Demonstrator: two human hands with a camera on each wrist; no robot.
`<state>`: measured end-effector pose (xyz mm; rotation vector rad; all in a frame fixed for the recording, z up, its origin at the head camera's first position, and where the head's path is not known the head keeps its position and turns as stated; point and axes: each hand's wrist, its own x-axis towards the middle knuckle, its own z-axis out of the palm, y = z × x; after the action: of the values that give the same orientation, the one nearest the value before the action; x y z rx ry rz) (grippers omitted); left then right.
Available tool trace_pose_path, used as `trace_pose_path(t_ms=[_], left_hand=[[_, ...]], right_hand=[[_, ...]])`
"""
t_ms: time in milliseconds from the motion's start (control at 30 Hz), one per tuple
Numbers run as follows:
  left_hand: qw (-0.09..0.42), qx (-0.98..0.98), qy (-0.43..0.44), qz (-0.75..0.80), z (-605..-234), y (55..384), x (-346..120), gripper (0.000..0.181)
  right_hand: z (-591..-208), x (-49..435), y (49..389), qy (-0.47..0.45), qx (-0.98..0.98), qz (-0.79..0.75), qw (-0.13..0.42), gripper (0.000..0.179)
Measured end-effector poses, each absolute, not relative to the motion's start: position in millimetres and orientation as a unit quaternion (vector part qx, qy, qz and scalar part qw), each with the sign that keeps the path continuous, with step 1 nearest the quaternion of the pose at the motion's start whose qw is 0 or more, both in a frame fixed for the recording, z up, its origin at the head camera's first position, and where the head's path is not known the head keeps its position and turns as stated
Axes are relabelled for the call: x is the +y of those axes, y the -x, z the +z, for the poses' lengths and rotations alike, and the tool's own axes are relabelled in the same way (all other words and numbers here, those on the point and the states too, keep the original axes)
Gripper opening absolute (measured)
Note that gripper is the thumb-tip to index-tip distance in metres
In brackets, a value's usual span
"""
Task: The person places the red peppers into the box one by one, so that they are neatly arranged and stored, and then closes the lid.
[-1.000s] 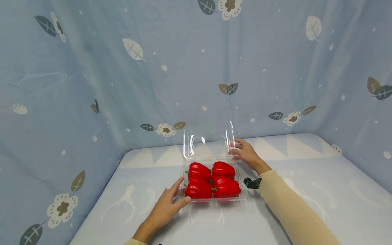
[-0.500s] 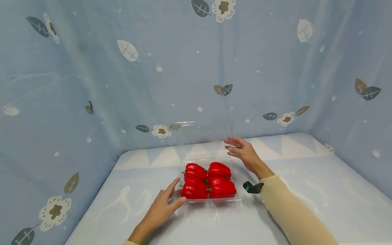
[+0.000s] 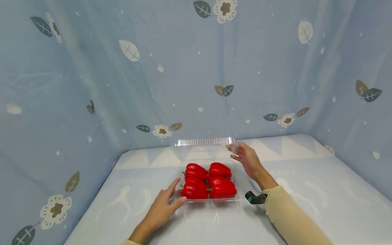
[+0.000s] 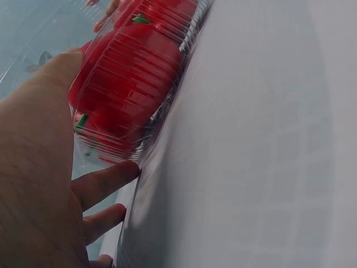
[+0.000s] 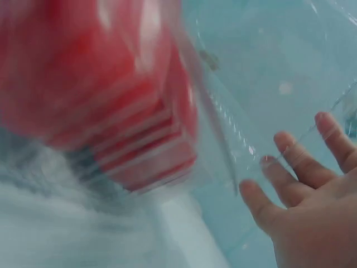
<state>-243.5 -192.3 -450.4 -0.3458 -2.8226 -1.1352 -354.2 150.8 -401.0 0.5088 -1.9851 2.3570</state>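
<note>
Several red bell peppers (image 3: 222, 188) sit in a clear plastic clamshell box (image 3: 235, 200). Its hinged lid (image 3: 205, 142) stands raised at the back, ribbed edge tipped toward me. My left hand (image 3: 160, 208) is at the front left corner, thumb at the rim and fingers extended along the side; the left wrist view has that thumb beside a pepper (image 4: 131, 72) and the fingertips low by the box wall. My right hand (image 3: 247, 159) touches the lid's right side with extended fingers. Close up, the right wrist view has this hand (image 5: 312, 201) seen partly through clear plastic.
The box stands on a table with a pale patterned cloth (image 3: 122, 204). Blue curtains (image 3: 196, 68) printed with leaves and flowers enclose the back and sides. A black strap device (image 3: 255, 198) is on the right wrist.
The lid has swung from leaning back to tipping forward over the rear of the box, its edge lower. My right hand follows at its side, while the left hand stays at the corner.
</note>
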Motion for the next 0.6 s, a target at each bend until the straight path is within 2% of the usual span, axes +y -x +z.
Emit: trace_pose_path(t_ms=[133, 300, 600], left_hand=[[0.043, -0.925, 0.113, -0.361, -451.7, 240.7, -191.6, 0.082], [0.058, -0.93, 0.117, -0.343, -452.7, 241.6, -192.3, 0.083], [0.081, -0.921, 0.148, -0.35, -452.5, 240.3, -194.7, 0.08]], right_hand=[[-400.4, 150.8, 341.1, -0.156, -0.683, 0.713, 0.022, 0.062], [-398.0, 153.0, 331.2, -0.193, -0.723, 0.662, 0.029, 0.052], [-399.2, 155.9, 317.8, -0.22, -0.738, 0.636, 0.045, 0.041]])
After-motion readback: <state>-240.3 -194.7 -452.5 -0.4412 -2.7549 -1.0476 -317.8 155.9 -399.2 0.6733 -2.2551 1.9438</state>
